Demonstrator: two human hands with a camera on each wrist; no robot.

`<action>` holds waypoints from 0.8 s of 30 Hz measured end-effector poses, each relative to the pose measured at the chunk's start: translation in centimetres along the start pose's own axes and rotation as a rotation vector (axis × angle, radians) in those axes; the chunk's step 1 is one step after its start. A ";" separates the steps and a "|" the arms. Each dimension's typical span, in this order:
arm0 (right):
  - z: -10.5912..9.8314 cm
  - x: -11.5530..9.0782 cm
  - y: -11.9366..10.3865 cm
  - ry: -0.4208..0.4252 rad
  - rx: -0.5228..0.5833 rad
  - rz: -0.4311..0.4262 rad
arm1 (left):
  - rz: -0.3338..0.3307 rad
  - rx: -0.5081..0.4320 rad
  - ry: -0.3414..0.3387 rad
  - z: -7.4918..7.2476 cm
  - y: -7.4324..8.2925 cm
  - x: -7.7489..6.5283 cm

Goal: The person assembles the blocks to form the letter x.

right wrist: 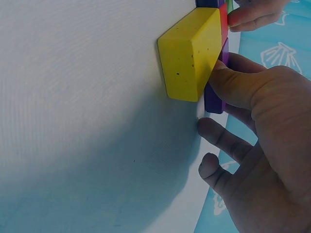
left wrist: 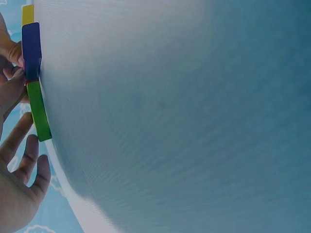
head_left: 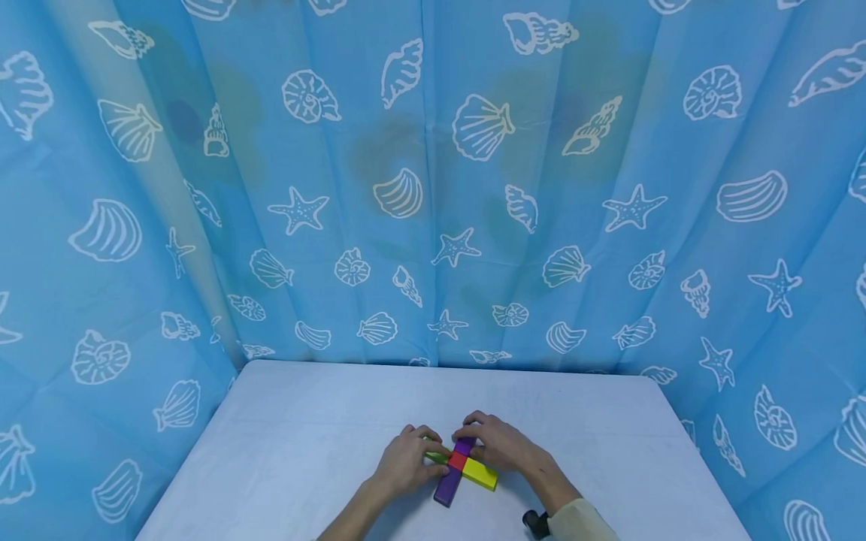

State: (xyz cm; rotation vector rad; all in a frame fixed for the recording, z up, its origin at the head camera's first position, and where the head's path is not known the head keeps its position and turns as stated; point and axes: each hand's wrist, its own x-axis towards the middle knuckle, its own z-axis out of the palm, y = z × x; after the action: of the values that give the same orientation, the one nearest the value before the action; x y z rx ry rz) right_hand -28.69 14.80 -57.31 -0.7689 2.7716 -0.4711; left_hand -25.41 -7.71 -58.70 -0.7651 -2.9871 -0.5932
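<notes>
Wooden-looking blocks form a cross on the table. A small red block (head_left: 457, 460) sits in the middle, with a yellow block (right wrist: 187, 53) to the right and a green block (left wrist: 40, 111) to the left. One purple block (head_left: 447, 487) points toward the near edge; another purple block (head_left: 464, 445) points away. My left hand (head_left: 404, 462) pinches the green block's inner end between thumb and index finger, fingertips right by the red block. With thumb and forefinger, my right hand (head_left: 504, 445) grips the far purple block; its other fingers are spread in the right wrist view.
The white table (head_left: 304, 421) has rounded far corners. Behind it and along both sides hangs a blue curtain (head_left: 433, 278) with white shells and starfish. A small black device (head_left: 537, 524) is at the right wrist, by a pale sleeve (head_left: 583, 520).
</notes>
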 end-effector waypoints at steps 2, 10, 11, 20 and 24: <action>0.0 0.0 0.0 -0.003 0.001 0.002 | 0.007 0.003 0.005 0.1 0.0 0.0; 0.1 -0.2 0.1 0.001 0.011 0.012 | 0.019 0.004 0.015 0.2 -0.1 0.1; 0.1 -0.3 0.1 0.002 0.011 0.014 | 0.018 0.004 0.013 0.2 -0.1 0.1; 0.1 -0.2 0.3 0.011 0.018 0.022 | 0.012 0.004 0.008 0.1 0.0 0.2; 0.0 -0.3 0.2 0.016 0.025 0.052 | 0.011 0.009 0.012 0.1 0.0 0.2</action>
State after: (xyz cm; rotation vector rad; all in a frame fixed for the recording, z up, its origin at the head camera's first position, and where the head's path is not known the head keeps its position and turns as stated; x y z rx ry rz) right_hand -28.59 15.14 -57.37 -0.6882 2.7872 -0.5029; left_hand -25.58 -7.59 -58.80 -0.7739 -2.9709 -0.5806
